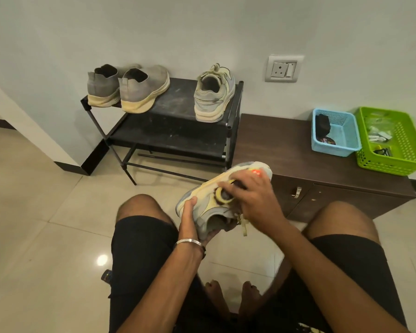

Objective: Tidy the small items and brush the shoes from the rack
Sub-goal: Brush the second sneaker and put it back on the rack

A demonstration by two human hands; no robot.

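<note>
My left hand [190,218] grips a pale grey and yellow sneaker [203,200] by its heel, holding it on its side above the floor between my knees. My right hand [252,195] grips a small round yellow brush [222,194] and presses it against the sneaker's side. The matching sneaker [213,97] stands on the right of the black shoe rack's [178,97] top shelf. A pair of grey slip-on shoes [130,87] stands on the left of the same shelf.
A low dark wooden cabinet [286,150] stands right of the rack. On it sit a blue basket [335,132] with a dark item and a green basket [392,140] with small items. A wall socket [285,68] is above. A dark object [106,276] lies on the tiled floor.
</note>
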